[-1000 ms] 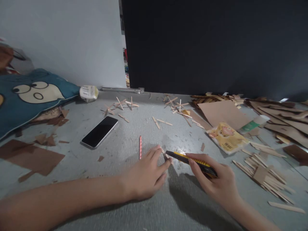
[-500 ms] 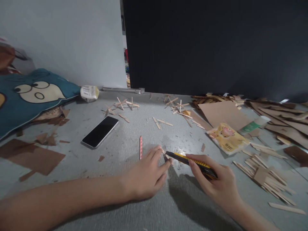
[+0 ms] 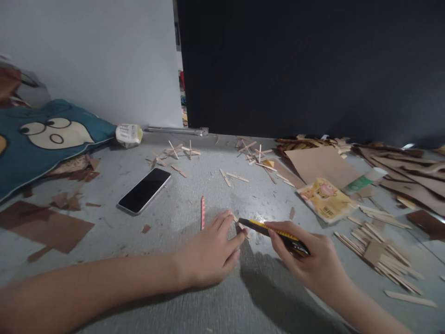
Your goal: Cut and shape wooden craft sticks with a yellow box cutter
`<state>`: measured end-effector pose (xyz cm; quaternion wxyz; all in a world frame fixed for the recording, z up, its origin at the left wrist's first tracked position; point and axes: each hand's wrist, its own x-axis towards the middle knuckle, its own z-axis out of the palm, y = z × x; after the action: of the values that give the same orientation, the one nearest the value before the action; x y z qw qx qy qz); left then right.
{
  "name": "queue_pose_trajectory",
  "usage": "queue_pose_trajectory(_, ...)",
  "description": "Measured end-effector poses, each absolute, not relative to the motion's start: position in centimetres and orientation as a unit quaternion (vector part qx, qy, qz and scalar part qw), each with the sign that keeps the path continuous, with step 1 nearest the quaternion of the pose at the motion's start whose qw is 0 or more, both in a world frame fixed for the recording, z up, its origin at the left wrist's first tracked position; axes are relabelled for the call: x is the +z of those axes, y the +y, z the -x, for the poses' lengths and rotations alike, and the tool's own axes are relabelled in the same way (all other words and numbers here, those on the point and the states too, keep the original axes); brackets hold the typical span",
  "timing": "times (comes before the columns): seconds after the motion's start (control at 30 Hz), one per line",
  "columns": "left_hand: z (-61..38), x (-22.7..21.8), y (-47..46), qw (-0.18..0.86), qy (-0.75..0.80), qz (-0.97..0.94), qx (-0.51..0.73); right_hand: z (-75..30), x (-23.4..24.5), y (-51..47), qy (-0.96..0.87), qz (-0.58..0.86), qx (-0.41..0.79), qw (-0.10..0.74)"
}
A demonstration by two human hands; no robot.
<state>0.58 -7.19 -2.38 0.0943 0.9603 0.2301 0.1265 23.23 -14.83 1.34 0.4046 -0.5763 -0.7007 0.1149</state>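
Note:
A short wooden craft stick point(image 3: 240, 225) lies on the grey surface, pinned under the thumb and fingertips of my left hand point(image 3: 217, 250). My right hand point(image 3: 314, 257) is closed around a yellow and black utility knife point(image 3: 266, 228), its tip pointing left at the stick. The blade end touches or hovers just over the stick; which one I cannot tell. Part of the stick is hidden by my left fingers. Just beyond my left hand lies a thin pink patterned strip point(image 3: 203, 211).
A phone point(image 3: 145, 191) lies at left, near cardboard pieces point(image 3: 48, 225) and a blue cushion point(image 3: 55, 139). Small stick assemblies point(image 3: 190, 150) stand farther back. On the right are a yellow packet point(image 3: 326, 199), a glue stick point(image 3: 365, 181), loose sticks point(image 3: 399, 264) and stacked cardboard point(image 3: 410, 174).
My right hand and the knife have shifted slightly left, with the handle's rear end a little lower. My left hand stays on the stick.

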Motion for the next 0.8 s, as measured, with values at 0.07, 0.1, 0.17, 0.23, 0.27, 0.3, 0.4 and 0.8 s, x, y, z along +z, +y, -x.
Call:
queue_pose_trajectory(0.07, -0.6, -2.3, -7.2, 0.097, 0.229, -0.96, 0.129, -23.1, 1.6, -14.6, -0.708, 0.572, 0.116, 0.397)
queue_pose_trajectory(0.1, -0.6, -2.3, -7.2, 0.097, 0.229, -0.96, 0.131, -23.1, 1.7, -14.5, -0.712, 0.57, 0.115, 0.394)
queue_pose_trajectory(0.17, -0.7, -2.2, -7.2, 0.096, 0.229, -0.959, 0.134, -22.9, 1.8, -14.3, -0.717, 0.57, 0.118, 0.383)
queue_pose_trajectory(0.23, -0.8, -2.0, -7.2, 0.095, 0.229, -0.959, 0.135, -22.7, 2.1, -14.0, -0.718, 0.577, 0.121, 0.37)
queue_pose_trajectory(0.27, -0.9, -2.0, -7.2, 0.094, 0.23, -0.959, 0.135, -22.6, 2.3, -13.8, -0.719, 0.581, 0.122, 0.361)
queue_pose_trajectory(0.3, -0.9, -2.0, -7.1, 0.092, 0.23, -0.96, 0.134, -22.5, 2.5, -13.6, -0.72, 0.586, 0.122, 0.352)
queue_pose_trajectory(0.4, -0.9, -2.0, -7.0, 0.087, 0.227, -0.961, 0.13, -22.4, 3.1, -12.9, -0.727, 0.593, 0.122, 0.324)
queue_pose_trajectory(0.8, -0.7, -2.7, -6.6, 0.067, 0.236, -0.952, 0.181, -22.3, 5.9, -10.7, -0.773, 0.579, 0.103, 0.237)
